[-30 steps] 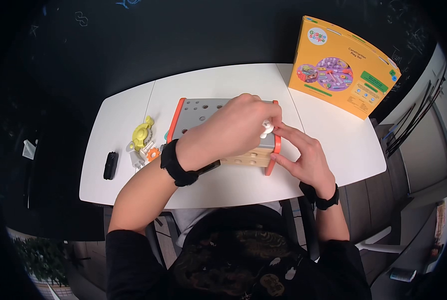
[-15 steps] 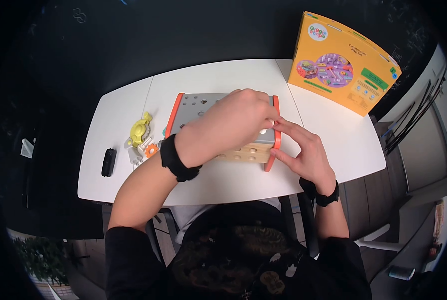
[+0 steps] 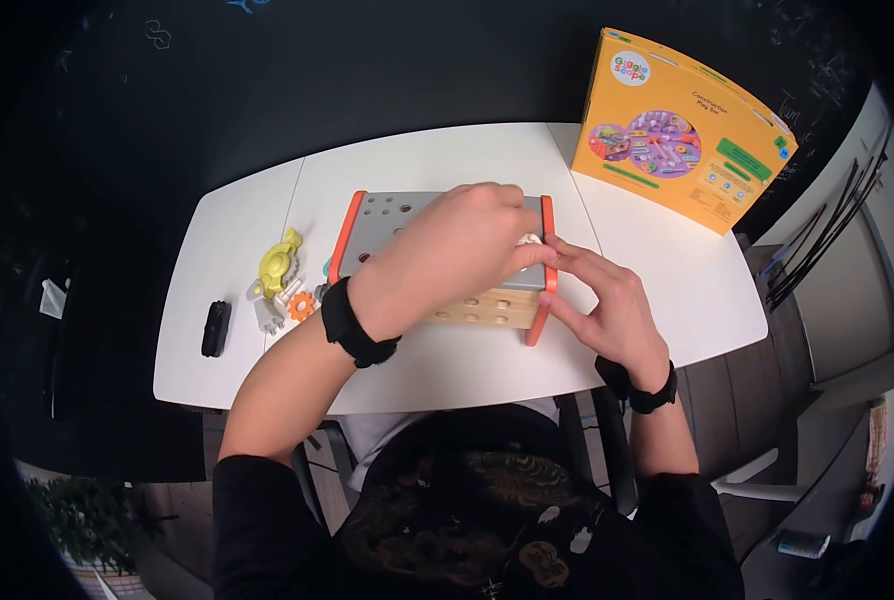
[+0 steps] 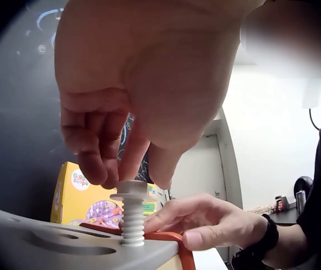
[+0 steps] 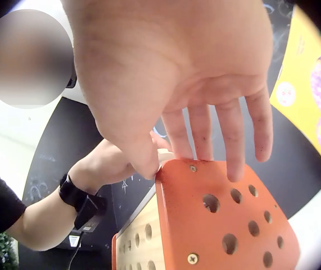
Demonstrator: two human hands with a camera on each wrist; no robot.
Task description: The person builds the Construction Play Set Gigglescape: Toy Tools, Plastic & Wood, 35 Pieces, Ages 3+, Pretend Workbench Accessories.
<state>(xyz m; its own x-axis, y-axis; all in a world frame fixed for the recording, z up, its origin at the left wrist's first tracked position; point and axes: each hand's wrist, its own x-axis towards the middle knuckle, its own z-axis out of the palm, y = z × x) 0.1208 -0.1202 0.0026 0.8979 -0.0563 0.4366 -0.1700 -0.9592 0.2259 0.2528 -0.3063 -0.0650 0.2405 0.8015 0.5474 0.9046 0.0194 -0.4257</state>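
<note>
A grey-topped toy workbench (image 3: 379, 222) with orange end panels (image 5: 249, 216) stands on the white table. In the left wrist view a white threaded screw (image 4: 133, 222) stands upright in its top near the right end, with part of its thread above the surface. My left hand (image 3: 447, 245) pinches the screw's head between thumb and fingertips, from above. At the right end my right hand (image 3: 617, 315) rests on the orange panel's edge, its fingers fairly straight and its thumb at the front corner.
Left of the workbench lie a yellow toy piece (image 3: 279, 262), an orange gear (image 3: 301, 306), grey and white pieces, and a black object (image 3: 215, 328). A yellow box (image 3: 682, 130) stands at the table's back right.
My left hand has turned a little about the screw's head, its fingers shifting round it. The right hand stays at the orange panel. The head view has shifted slightly.
</note>
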